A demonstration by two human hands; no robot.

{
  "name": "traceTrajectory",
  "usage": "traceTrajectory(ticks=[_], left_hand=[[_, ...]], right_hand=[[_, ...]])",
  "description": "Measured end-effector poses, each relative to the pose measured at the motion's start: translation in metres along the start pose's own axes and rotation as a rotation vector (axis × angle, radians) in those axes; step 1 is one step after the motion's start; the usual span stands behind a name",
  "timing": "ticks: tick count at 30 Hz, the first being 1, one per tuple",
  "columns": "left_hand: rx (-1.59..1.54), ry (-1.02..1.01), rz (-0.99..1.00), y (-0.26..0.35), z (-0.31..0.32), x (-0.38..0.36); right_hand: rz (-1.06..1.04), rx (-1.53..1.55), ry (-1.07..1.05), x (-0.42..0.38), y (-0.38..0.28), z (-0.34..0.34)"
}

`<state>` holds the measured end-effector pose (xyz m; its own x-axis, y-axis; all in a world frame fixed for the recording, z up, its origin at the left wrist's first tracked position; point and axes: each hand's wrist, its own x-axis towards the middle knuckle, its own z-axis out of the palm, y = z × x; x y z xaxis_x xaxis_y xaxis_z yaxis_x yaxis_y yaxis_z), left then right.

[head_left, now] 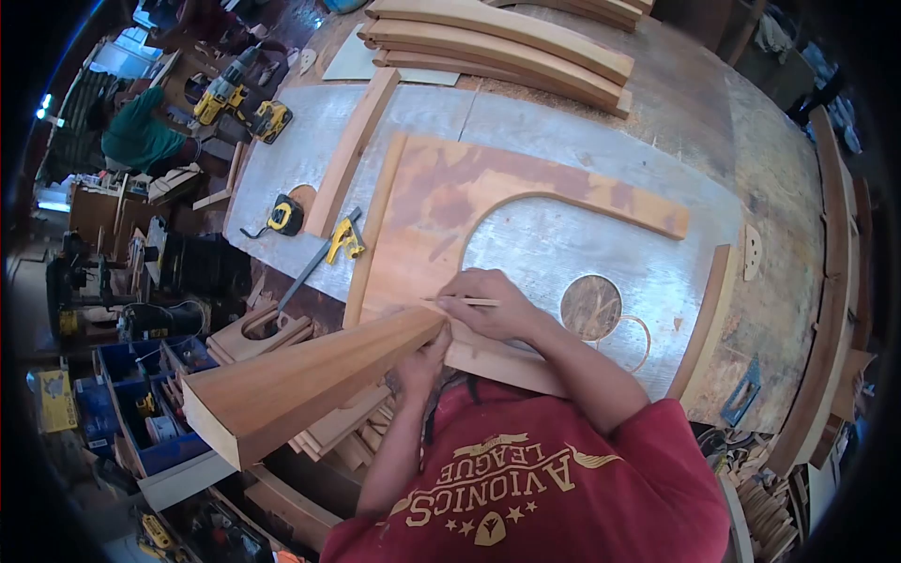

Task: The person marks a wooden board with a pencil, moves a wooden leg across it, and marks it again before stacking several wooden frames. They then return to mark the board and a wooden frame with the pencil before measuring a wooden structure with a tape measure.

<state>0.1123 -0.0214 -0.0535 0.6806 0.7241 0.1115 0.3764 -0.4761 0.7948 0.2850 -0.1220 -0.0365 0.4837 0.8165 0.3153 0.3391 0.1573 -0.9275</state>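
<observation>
My left hand (pixel 422 364) is closed around the near side of a thick, squared wooden post (pixel 310 380), whose far end meets a curved wooden panel. My right hand (pixel 493 305) grips a pencil (pixel 481 302) beside that end of the post. The U-shaped wooden panel (pixel 422 202) lies flat under my hands, with a rounded cut-out. A wooden strip (pixel 375 230) runs along its left edge. Left of it are a yellow combination square (pixel 345 240) and a tape measure (pixel 285 215). My fingers hide where the pencil tip touches.
Curved wooden pieces (pixel 497 47) are stacked at the back of the worktable (pixel 657 155). A cordless drill (pixel 225 98) sits at the back left. A blue tool bin (pixel 141 450) stands lower left. A blue square (pixel 741 392) lies right. Another person (pixel 141 131) is at the far left.
</observation>
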Motion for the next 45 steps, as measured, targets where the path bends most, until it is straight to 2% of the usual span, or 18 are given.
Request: traceTrajectory(ticks=[3, 5, 7, 10, 13, 15, 16, 19, 23, 25, 29, 30, 33, 39, 41, 45], left_hand=[[-0.041, -0.040, -0.101, 0.019, -0.004, 0.000], [-0.065, -0.017, -0.147, 0.024, -0.005, -0.003], [0.024, -0.065, -0.075, 0.024, -0.011, 0.001], [0.109, -0.068, -0.053, 0.017, -0.017, 0.001], [0.065, -0.122, 0.045, -0.006, -0.017, 0.007], [0.004, -0.127, 0.110, -0.004, -0.023, 0.010], [-0.177, -0.163, 0.086, -0.019, -0.020, 0.012], [-0.250, -0.176, 0.269, -0.049, -0.018, 0.021], [-0.199, -0.348, 0.296, -0.068, -0.022, 0.037], [-0.284, -0.461, 0.272, -0.091, -0.014, 0.046], [-0.488, -0.523, 0.140, -0.060, -0.019, 0.036], [-0.462, -0.503, 0.173, -0.065, -0.017, 0.039], [-0.269, -0.303, 0.460, -0.092, 0.000, 0.048], [-0.299, -0.384, 0.375, -0.099, 0.002, 0.051], [-0.410, -0.378, 0.340, -0.103, 0.003, 0.049], [-0.118, -0.299, 0.522, -0.081, -0.011, 0.043]], right_hand=[[0.282, -0.046, 0.141, -0.029, -0.031, -0.039], [0.344, -0.117, 0.192, -0.056, -0.038, -0.055], [0.395, -0.179, 0.224, -0.081, -0.040, -0.064], [0.506, -0.121, 0.442, -0.120, -0.045, -0.062], [0.563, 0.168, 0.732, -0.157, -0.047, -0.053], [0.588, 0.211, 0.908, -0.179, -0.045, -0.043], [0.593, 0.237, 0.988, -0.186, -0.041, -0.039], [0.543, 0.343, 1.212, -0.213, -0.023, -0.021], [0.305, 0.592, 1.442, -0.225, -0.003, -0.013], [0.302, 0.555, 1.452, -0.222, -0.004, -0.013], [0.344, 0.330, 1.468, -0.214, -0.008, -0.008], [0.331, 0.342, 1.491, -0.216, -0.010, -0.007], [0.304, 0.387, 1.502, -0.209, 0.000, -0.011], [0.322, 0.432, 1.485, -0.214, -0.002, -0.015], [0.297, 0.435, 1.484, -0.217, 0.007, -0.015], [0.252, 0.477, 1.521, -0.219, 0.003, -0.017]])
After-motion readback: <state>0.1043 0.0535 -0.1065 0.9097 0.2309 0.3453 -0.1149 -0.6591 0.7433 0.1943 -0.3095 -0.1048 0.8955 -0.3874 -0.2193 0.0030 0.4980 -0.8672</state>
